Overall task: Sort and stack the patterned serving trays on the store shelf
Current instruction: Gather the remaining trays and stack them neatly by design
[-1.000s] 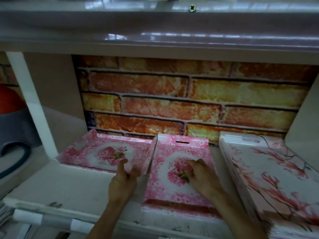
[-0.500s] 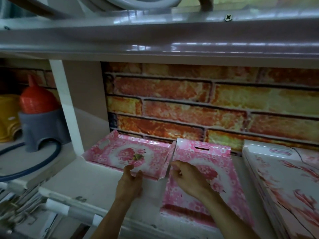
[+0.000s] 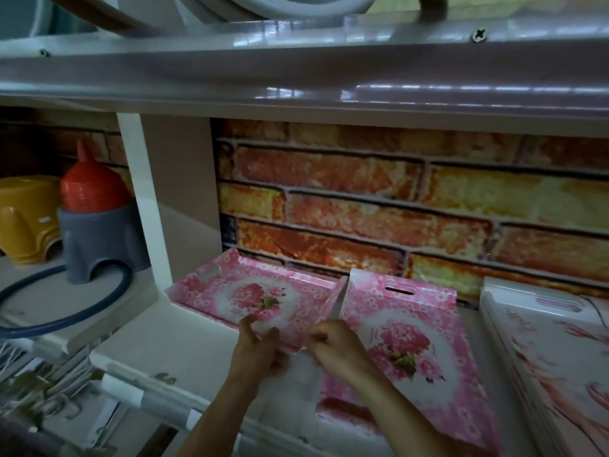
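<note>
- Brick-patterned backing (image 3: 362,199) lines the white shelf (image 3: 171,354).
- Left hand (image 3: 255,349) and right hand (image 3: 333,346) both pinch the near corner of the left pink tray (image 3: 230,291), fingers closed on its rim.
- Middle pink tray (image 3: 421,311) lies just beside it; a blossom tray stack (image 3: 543,341) sits at the right.

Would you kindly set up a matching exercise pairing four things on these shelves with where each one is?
Things:
1. left pink floral tray
2. middle pink floral tray
3. branch-pattern tray stack
4. red ribbed cone

Places:
A. far right of the shelf
B. neighbouring bay, on a grey stand
C. near edge gripped by both hands
D. lying flat just right of the hands

Pairs: 1-C, 2-D, 3-A, 4-B
</note>
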